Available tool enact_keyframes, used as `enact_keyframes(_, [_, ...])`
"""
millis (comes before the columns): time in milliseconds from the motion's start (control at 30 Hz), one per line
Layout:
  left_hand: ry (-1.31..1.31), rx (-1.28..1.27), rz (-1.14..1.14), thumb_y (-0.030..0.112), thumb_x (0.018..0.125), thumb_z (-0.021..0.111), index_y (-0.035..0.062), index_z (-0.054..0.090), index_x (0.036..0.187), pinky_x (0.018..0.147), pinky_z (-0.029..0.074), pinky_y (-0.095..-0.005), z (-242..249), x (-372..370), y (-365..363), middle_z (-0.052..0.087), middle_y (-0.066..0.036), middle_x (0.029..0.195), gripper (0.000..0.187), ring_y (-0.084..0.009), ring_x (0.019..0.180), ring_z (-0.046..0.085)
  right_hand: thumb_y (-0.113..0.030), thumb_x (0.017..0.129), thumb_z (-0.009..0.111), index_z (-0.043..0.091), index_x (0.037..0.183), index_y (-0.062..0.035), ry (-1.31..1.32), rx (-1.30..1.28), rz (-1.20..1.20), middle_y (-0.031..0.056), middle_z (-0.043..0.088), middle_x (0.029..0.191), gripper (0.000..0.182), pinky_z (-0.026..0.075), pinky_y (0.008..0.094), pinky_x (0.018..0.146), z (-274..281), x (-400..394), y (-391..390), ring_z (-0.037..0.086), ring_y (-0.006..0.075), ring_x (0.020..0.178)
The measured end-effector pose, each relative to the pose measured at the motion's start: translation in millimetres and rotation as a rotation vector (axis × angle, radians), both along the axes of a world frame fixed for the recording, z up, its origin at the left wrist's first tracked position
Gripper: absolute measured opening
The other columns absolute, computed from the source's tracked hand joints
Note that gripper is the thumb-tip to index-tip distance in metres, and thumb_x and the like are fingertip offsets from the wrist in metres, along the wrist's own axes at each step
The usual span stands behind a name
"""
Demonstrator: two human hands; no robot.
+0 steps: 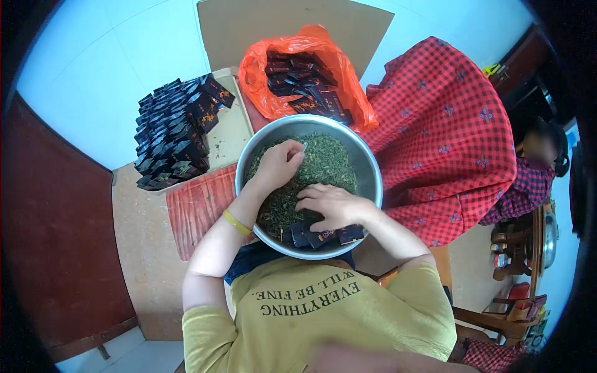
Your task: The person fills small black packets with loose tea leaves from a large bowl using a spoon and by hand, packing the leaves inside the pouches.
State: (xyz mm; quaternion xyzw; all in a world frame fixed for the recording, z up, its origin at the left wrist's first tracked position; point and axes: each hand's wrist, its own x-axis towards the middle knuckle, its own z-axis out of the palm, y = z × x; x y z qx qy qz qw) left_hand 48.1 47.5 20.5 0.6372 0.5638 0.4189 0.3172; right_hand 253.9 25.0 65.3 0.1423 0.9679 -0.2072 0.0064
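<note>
A steel bowl in front of me holds dried, chopped green leaves. Over the left part of the leaves, my left hand is closed, fingertips pinched. A small shiny tip shows at those fingertips, but its kind is hidden. My right hand lies palm down on the leaves with its fingers spread, gripping nothing visible. Just below it, several small black packets with orange print rest inside the near rim of the bowl.
Behind the bowl stands an orange plastic bag of black packets. Rows of black packets sit in a shallow box at left. A red checked cloth spreads on the right. Another person is at far right.
</note>
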Motion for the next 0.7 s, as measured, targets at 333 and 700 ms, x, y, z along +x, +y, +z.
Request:
enact_keyframes(333, [-0.082,-0.001,-0.035,0.015,0.09,0.065,0.0003,0.067,0.102,0.066,0.051,-0.0263,-8.3,-2.7,5.3,0.069,-0.005,0.08,0.019,-0.0101,0.07,0.062,-0.023,0.079,0.071,0.061,0.089,-0.0059,-0.008,-0.119,-0.055,0.0141,0.064,0.113,0.022,0.047,0.0413,0.089,8.2,1.7,-4.5,0.061,0.0324,0.106])
enact_keyframes(700, [-0.376,-0.111,-0.088,0.011,0.092,0.062,-0.002,0.065,0.103,0.068,0.052,-0.0239,-6.2,-6.9,8.7,0.068,-0.005,0.085,0.017,-0.0102,0.075,0.063,-0.021,0.082,0.064,0.063,0.103,-0.0055,-0.161,-0.345,-0.053,0.0087,0.068,0.074,0.026,0.05,0.0377,0.065,34.3,-30.4,54.2,0.066,0.0241,0.07])
